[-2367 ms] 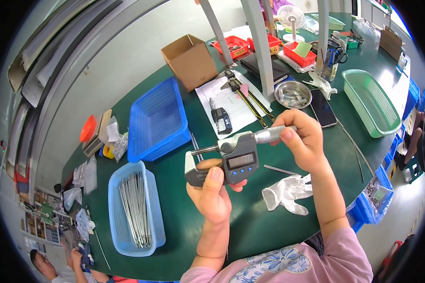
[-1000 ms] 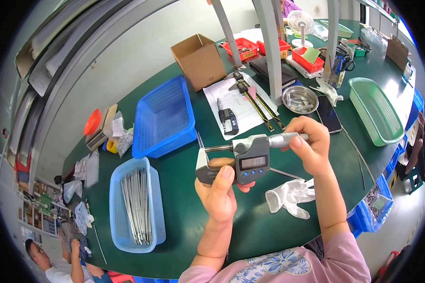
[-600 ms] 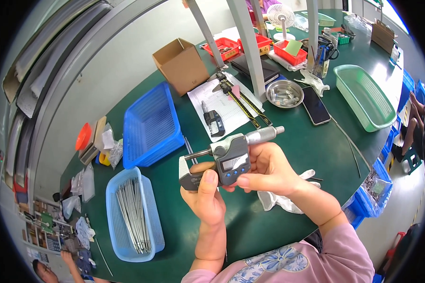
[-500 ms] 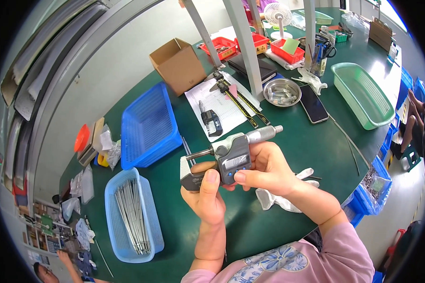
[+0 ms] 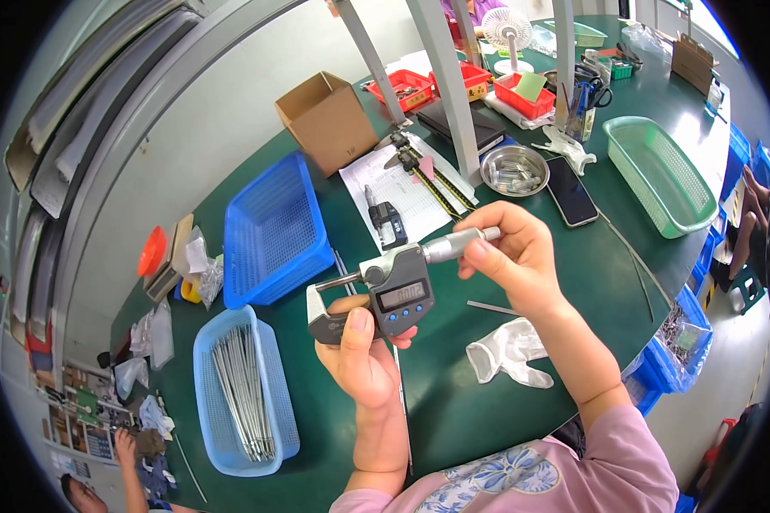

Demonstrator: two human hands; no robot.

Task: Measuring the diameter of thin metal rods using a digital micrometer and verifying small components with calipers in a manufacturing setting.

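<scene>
Left grip (image 5: 366,368) holds micrometer (image 5: 395,293) well inside table edge (image 5: 656,318).

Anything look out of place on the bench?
Mildly untidy: two thin rods lie loose toward the right, apart from the metal rod bundle in the light-blue basket, and a crumpled white glove lies near the right hand. Nothing looks spilled or damaged.

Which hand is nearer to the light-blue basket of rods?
Left. The left hand is right of the basket, holding the micrometer; the right hand is farther right, gripping its thimble.
</scene>
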